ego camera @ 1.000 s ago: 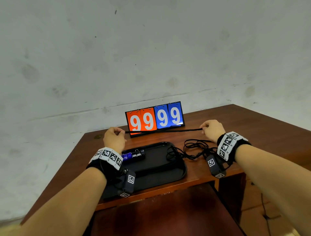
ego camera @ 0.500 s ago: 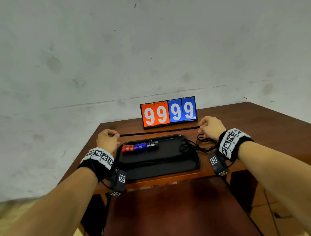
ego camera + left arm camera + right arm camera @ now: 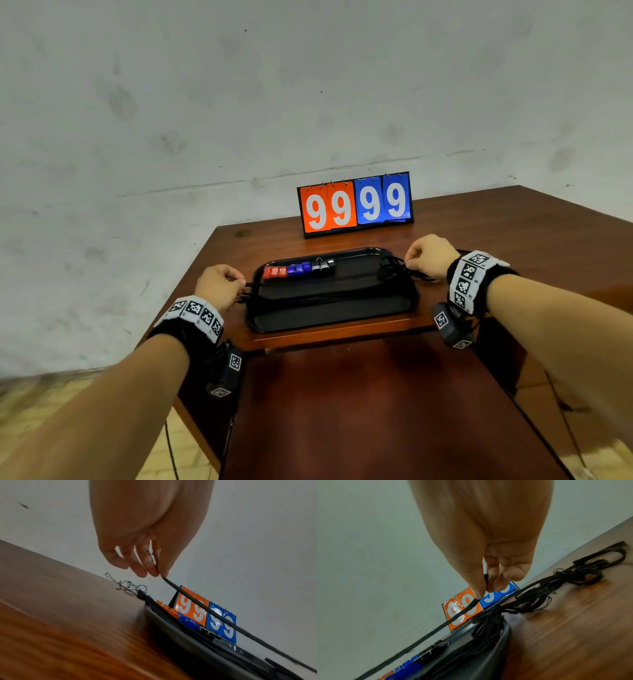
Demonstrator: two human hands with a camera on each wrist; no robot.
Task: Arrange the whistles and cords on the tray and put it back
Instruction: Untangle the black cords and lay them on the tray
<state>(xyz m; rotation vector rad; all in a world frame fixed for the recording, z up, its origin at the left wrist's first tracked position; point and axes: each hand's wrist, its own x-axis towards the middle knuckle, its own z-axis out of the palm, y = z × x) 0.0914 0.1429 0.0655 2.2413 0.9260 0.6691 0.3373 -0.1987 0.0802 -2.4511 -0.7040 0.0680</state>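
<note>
A black tray (image 3: 325, 315) lies on the wooden table. Red, blue and black whistles (image 3: 298, 269) stand in a row along its far side. Several black cords (image 3: 329, 296) lie lengthwise in it. My left hand (image 3: 239, 279) is at the tray's left end and my right hand (image 3: 409, 260) at its right end. Each pinches one end of a single black cord (image 3: 214, 616), stretched taut above the tray. Left thumb and forefinger (image 3: 159, 572) grip that cord, and right thumb and fingers (image 3: 481, 592) hold its other end (image 3: 453, 618). More tangled cords (image 3: 565, 582) trail from the tray onto the table at the right.
An orange and blue flip scoreboard (image 3: 356, 205) reading 99 99 stands behind the tray against the grey wall. The tray sits close to the table's front edge (image 3: 329, 337). A darker wooden surface (image 3: 376, 411) lies lower in front.
Both hands have carried the taut cord toward me, from in front of the scoreboard to over the tray's two ends, and lowered it. The head view has shifted.
</note>
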